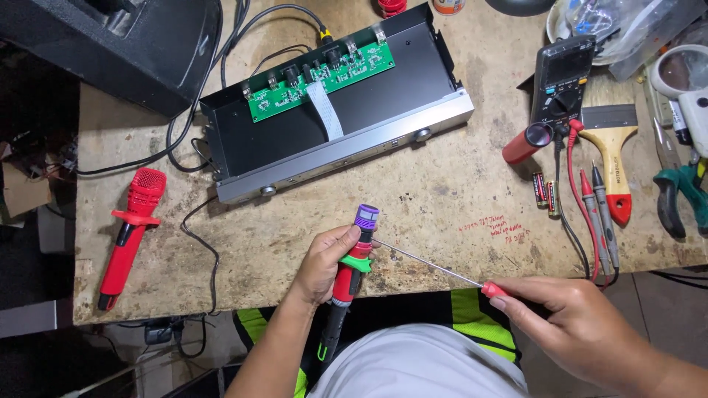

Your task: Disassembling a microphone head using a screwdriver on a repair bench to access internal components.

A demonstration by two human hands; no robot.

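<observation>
My left hand (326, 262) grips a red microphone body (348, 276) with a green ring and a purple capsule (366, 216) at its bare top, held upright at the table's near edge. My right hand (571, 320) holds a red-handled screwdriver (435, 264); its thin shaft runs left and its tip touches the microphone just below the purple top.
An open black and silver audio unit (346, 158) with a green circuit board (321, 79) lies further back. A second red microphone (131, 232) lies left. At right sit a multimeter (562, 77) with probes, a paintbrush (613, 158), batteries (546, 193), pliers (675, 195). A black speaker (110, 44) stands at top left.
</observation>
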